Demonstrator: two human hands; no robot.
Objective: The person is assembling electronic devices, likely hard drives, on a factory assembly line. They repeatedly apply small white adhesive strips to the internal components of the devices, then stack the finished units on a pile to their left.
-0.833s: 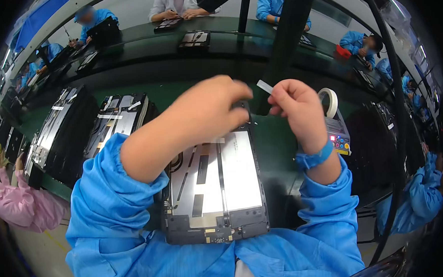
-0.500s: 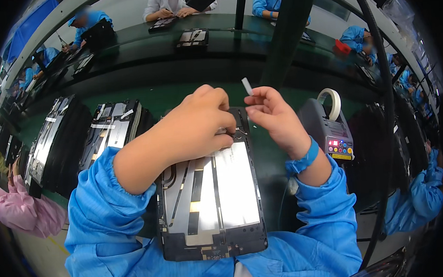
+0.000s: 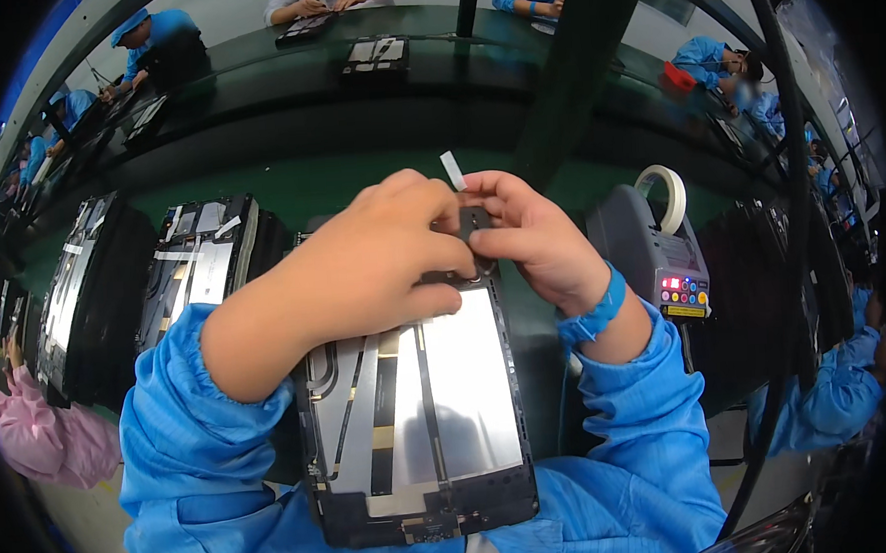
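Note:
An opened tablet [image 3: 475, 405], its silver inner side and black flat cables facing up, lies in front of me with its near end close to my body. My left hand [image 3: 386, 249] reaches across its far end, fingers curled down; whatever they grip, if anything, is hidden. Beside it, at the tablet's far right corner, my right hand [image 3: 541, 236] pinches a short white strip of tape [image 3: 452, 170] that sticks up above the fingers. Thumb and fingertips of the right hand are close to the left fingers.
A grey tape dispenser [image 3: 652, 255] with a white tape roll [image 3: 673, 200] stands right of the tablet. Stacks of opened tablets [image 3: 197, 274] are on the left. Across the green bench, another tablet [image 3: 375, 56] lies near co-workers. A dark post [image 3: 578, 79] rises behind my right hand.
My right hand has moved left and in toward the left hand, carrying the tape strip. The left hand remains over the tablet's far end. The whole view has shifted slightly.

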